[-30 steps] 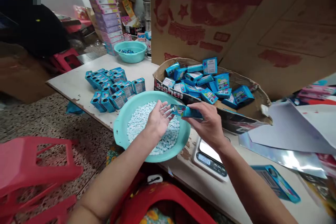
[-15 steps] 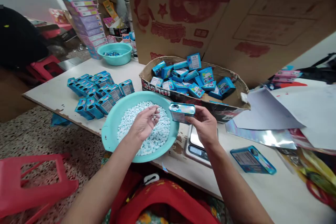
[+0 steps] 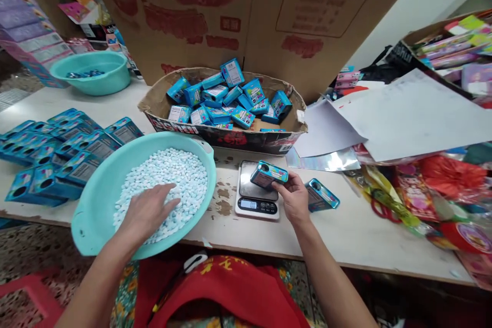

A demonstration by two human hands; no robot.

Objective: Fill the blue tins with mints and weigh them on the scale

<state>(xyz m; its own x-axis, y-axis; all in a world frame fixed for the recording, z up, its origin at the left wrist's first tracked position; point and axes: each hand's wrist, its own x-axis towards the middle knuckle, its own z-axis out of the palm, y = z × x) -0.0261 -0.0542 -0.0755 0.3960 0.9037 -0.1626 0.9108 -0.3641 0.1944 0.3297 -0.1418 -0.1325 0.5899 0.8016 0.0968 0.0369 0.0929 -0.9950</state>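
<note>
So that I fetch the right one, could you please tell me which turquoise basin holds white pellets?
The nearer basin, with the left hand at its white pellets; the farther basin, at the back left, holds small blue items instead.

Pellets (image 3: 188, 177) bluish white; held box (image 3: 268, 173) blue (basin (image 3: 94, 215) turquoise).

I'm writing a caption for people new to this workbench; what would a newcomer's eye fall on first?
Probably the large turquoise basin at front left, with its heap of small pale pieces and the left hand among them. Next, the blue box in the right hand, at the scale right of the basin. Behind, a torn-edged carton holds more boxes.
</note>
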